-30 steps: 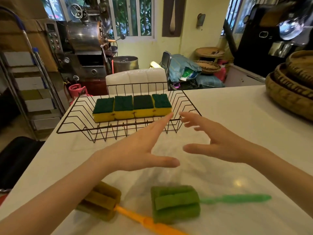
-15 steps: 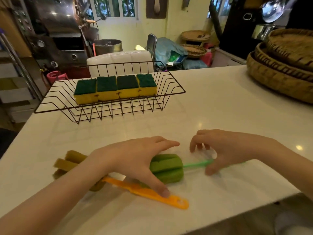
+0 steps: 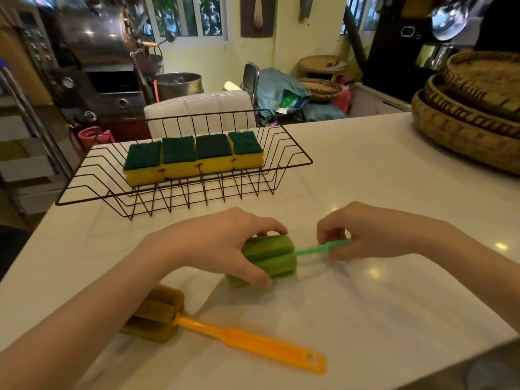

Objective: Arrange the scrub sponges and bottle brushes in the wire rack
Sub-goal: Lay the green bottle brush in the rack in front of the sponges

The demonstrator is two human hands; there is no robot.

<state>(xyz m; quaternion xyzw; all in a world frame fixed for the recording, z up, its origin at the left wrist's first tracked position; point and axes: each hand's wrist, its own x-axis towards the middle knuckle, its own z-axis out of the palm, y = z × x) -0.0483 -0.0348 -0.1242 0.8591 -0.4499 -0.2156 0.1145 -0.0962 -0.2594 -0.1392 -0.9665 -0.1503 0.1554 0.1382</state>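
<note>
A black wire rack (image 3: 284,153) stands on the white counter and holds several yellow scrub sponges (image 3: 194,156) with dark green tops, set side by side in a row. In front of it, my left hand (image 3: 216,246) grips the sponge head of the green bottle brush (image 3: 273,256). My right hand (image 3: 374,232) pinches that brush's thin green handle. The brush looks slightly raised off the counter. An orange-handled bottle brush (image 3: 247,340) with a brownish sponge head lies flat near the front edge, under my left forearm.
Stacked woven baskets (image 3: 472,114) occupy the counter's right side. A white chair back (image 3: 197,108) stands just behind the rack. The counter's front edge runs close below the orange brush's handle. Metal machinery and clutter fill the room beyond.
Both hands came down from in front of the rack to the green brush. My left hand closed on its sponge head, my right on its handle, and the brush shifted away from the orange one.
</note>
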